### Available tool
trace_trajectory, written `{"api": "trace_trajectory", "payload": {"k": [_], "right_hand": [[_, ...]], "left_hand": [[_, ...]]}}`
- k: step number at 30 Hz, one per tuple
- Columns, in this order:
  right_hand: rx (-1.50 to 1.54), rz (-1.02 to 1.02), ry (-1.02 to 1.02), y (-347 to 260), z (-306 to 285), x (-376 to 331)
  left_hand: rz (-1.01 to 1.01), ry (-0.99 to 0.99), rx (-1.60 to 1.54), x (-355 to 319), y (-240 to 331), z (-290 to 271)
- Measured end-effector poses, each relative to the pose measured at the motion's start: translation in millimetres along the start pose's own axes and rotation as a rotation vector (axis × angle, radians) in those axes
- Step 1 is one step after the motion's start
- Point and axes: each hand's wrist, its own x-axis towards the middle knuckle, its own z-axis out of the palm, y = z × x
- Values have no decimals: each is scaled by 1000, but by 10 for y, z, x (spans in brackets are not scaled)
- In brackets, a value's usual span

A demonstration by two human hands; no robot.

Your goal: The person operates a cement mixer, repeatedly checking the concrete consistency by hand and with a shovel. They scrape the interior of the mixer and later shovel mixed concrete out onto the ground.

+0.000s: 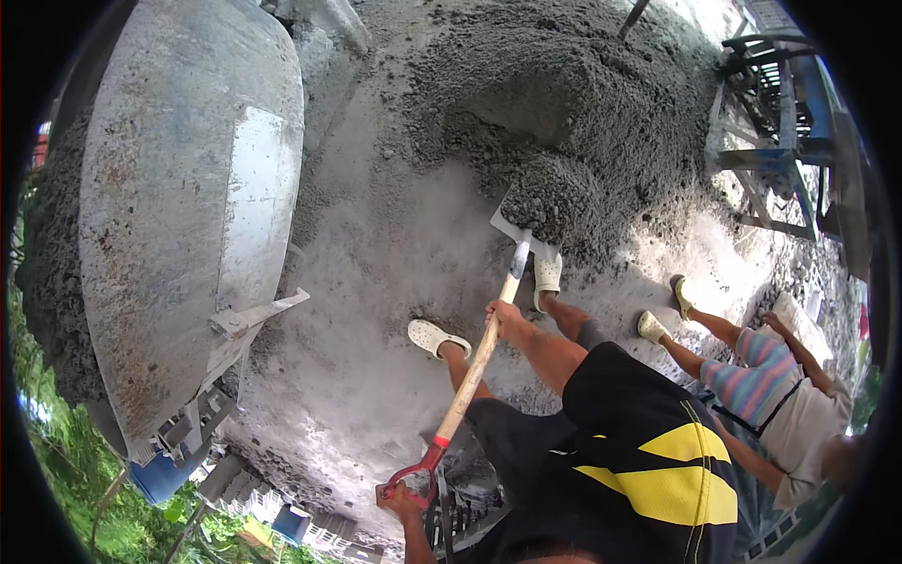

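Observation:
My left hand (402, 503) is closed around the red D-shaped grip (427, 470) of a shovel, low in the view. Farther up, my right hand (508, 321) wraps round the wooden shaft (479, 367), below its whitish upper stretch. The shovel's metal blade (507, 224) points away from me, at the near edge of a grey, damp-looking pile (620, 103). A heaped clump of grey mix (554, 197) lies on or against the blade, hiding most of it. I cannot tell whether the blade is lifted. A hollow (526, 108) shows in the pile beyond.
A large rust-spotted metal body (178, 188) with a projecting bracket (258, 315) stands left. My feet in pale clogs (439, 338) stand near the shovel. Another person in striped shorts (756, 367) is close on my right. A blue-and-dark frame (785, 155) stands far right.

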Motion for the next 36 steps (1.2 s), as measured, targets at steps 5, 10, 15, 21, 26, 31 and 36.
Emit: {"api": "trace_trajectory", "payload": {"k": [5,10,15,21,26,31,36], "right_hand": [[-114,-100,124,-525,-615,-862],[-194,-393,201,-1510,-1019,-1396],[-273,-705,177,-2597,-1198,-1717],[-735,-971,756,-3784,-1157,-1753],[-496,-1011,272,-3165,-1119,-2171],[153,-731,250,-2063,-855,-1539],[60,-190,54,485,23,-601]], "left_hand": [[-300,-42,-174,-974,-74,-38],[-360,-131,-130,-1208,-422,506],[-838,-623,-336,-915,1,1660],[-1264,-1009,-407,-840,298,3052],[-883,-1104,-250,-553,905,2312],[-294,-709,-257,404,930,1129],[-34,-160,-58,558,328,-530]]}}
